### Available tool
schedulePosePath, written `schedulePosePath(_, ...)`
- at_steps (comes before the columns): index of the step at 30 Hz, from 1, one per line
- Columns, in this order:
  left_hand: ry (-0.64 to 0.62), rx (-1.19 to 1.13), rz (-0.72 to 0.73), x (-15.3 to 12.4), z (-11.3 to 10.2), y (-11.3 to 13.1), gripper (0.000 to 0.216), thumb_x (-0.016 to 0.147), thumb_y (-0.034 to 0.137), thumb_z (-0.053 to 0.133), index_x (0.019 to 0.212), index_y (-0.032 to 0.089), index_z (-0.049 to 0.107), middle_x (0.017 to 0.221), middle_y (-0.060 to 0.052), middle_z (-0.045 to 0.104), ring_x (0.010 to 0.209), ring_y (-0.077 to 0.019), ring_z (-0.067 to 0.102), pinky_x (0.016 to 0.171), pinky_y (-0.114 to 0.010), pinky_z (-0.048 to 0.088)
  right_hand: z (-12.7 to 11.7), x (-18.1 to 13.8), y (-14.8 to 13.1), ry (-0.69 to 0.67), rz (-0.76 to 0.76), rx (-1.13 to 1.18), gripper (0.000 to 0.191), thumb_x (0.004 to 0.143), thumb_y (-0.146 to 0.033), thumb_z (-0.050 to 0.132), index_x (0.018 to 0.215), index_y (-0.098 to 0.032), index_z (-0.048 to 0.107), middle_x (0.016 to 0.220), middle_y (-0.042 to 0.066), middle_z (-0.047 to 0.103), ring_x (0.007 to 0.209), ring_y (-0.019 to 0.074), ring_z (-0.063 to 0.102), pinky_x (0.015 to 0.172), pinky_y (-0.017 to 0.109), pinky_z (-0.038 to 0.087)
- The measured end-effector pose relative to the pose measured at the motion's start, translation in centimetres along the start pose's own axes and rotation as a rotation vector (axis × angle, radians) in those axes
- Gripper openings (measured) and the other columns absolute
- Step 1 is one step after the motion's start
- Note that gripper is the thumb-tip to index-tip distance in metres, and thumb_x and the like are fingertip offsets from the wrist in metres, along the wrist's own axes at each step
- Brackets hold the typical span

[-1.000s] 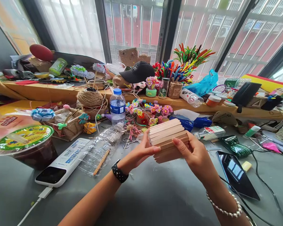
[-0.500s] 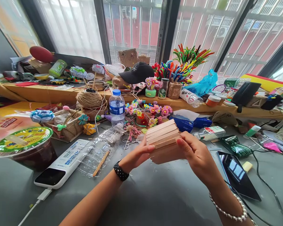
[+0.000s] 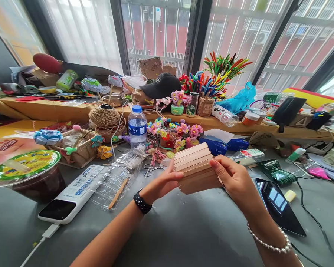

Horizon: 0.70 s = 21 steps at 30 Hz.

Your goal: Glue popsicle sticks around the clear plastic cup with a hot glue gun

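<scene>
Between my two hands, above the grey table, is a small box made of wooden craft sticks [image 3: 193, 159], tilted so that two of its slatted faces show. My left hand [image 3: 167, 183] grips its left side, thumb along the near edge and the other fingers partly hidden behind. At the right end my right hand [image 3: 229, 178] is closed on the box, with thumb and index finger near its upper right corner. A loose craft stick [image 3: 118, 193] lies on a clear plastic bottle [image 3: 114, 178] left of my hands. Small scissors [image 3: 150, 169] rest just behind my left hand.
A power bank [image 3: 69, 196] and a lidded drink cup [image 3: 30, 172] stand at left. Behind are a water bottle [image 3: 137, 128], a twine spool [image 3: 104, 118] and crocheted flowers [image 3: 180, 129]. A dark tablet [image 3: 280, 207] and cables lie at right. A crowded ledge [image 3: 161, 111] runs along the window.
The right hand's fingers have shifted slightly on the right end of the craft-stick box. The box's position is nearly the same, and the view has moved a little.
</scene>
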<state>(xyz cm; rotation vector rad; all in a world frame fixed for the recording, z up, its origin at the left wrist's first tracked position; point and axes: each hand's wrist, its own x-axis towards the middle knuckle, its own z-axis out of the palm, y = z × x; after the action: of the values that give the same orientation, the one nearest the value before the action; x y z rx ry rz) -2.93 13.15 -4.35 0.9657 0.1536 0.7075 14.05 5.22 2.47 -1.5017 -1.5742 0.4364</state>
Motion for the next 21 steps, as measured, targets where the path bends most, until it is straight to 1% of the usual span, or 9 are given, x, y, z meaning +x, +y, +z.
schedulePosePath(3, 0.002, 0.01, -0.004, 0.0, -0.2, -0.2, 0.079, 0.068, 0.026, 0.063, 0.134, 0.029, 0.019, 0.134, -0.007, 0.037, 0.122, -0.0302, 0.033, 0.097, -0.042, 0.03, 0.1, 0.1, 0.0, 0.002, 0.012, -0.003, 0.031, 0.082, -0.044, 0.04, 0.067, -0.019, 0.05, 0.065, -0.002, 0.05, 0.062, 0.011, 0.044, 0.053, 0.021, 0.031)
schedulePosePath(6, 0.019, 0.028, 0.001, 0.1, 0.1, -0.1, 0.079, 0.067, 0.027, 0.063, 0.133, 0.031, 0.02, 0.135, -0.006, 0.035, 0.123, -0.0301, 0.031, 0.095, -0.042, 0.031, 0.1, 0.1, 0.0, 0.011, 0.021, -0.012, 0.031, 0.082, -0.044, 0.039, 0.067, -0.019, 0.05, 0.065, -0.002, 0.051, 0.062, 0.0109, 0.044, 0.053, 0.021, 0.031)
schedulePosePath(10, 0.082, 0.076, -0.021, 0.1, 0.5, 0.1, 0.077, 0.067, 0.029, 0.064, 0.131, 0.032, 0.021, 0.135, -0.007, 0.036, 0.122, -0.0312, 0.032, 0.092, -0.045, 0.033, 0.1, 0.2, 0.4, 0.017, 0.045, -0.014, 0.032, 0.082, -0.045, 0.039, 0.067, -0.019, 0.051, 0.067, -0.001, 0.054, 0.065, 0.0117, 0.047, 0.051, 0.021, 0.032)
schedulePosePath(14, 0.151, 0.149, -0.022, 0.2, 0.4, 0.1, 0.079, 0.066, 0.029, 0.065, 0.131, 0.03, 0.021, 0.135, -0.009, 0.034, 0.123, -0.0319, 0.03, 0.092, -0.047, 0.032, 0.3, 0.6, 1.3, 0.009, 0.09, 0.022, 0.033, 0.081, -0.047, 0.04, 0.076, -0.019, 0.057, 0.075, 0.001, 0.059, 0.07, 0.0136, 0.052, 0.051, 0.021, 0.036)
schedulePosePath(16, 0.211, 0.203, 0.023, 0.3, 0.4, 0.0, 0.085, 0.064, 0.029, 0.067, 0.132, 0.029, 0.016, 0.136, -0.01, 0.032, 0.123, -0.0307, 0.029, 0.095, -0.047, 0.029, 0.5, 0.9, 1.9, 0.014, 0.099, 0.05, 0.034, 0.08, -0.047, 0.041, 0.082, -0.019, 0.06, 0.078, 0.002, 0.06, 0.071, 0.0144, 0.053, 0.054, 0.022, 0.04)
schedulePosePath(18, 0.276, 0.273, 0.1, 0.3, 0.4, 0.0, 0.09, 0.062, 0.029, 0.07, 0.132, 0.027, 0.014, 0.136, -0.011, 0.029, 0.124, -0.0294, 0.028, 0.099, -0.045, 0.025, 0.6, 1.0, 2.4, 0.019, 0.108, 0.081, 0.035, 0.079, -0.048, 0.042, 0.086, -0.019, 0.061, 0.079, 0.002, 0.06, 0.07, 0.0145, 0.054, 0.056, 0.023, 0.043)
schedulePosePath(21, 0.324, 0.359, 0.201, 0.3, 0.6, 0.1, 0.09, 0.06, 0.026, 0.072, 0.131, 0.026, 0.017, 0.137, -0.01, 0.028, 0.125, -0.0278, 0.026, 0.102, -0.042, 0.021, 0.5, 1.1, 2.7, 0.027, 0.134, 0.109, 0.036, 0.079, -0.049, 0.043, 0.089, -0.019, 0.061, 0.078, 0.002, 0.06, 0.066, 0.0142, 0.054, 0.052, 0.023, 0.044)
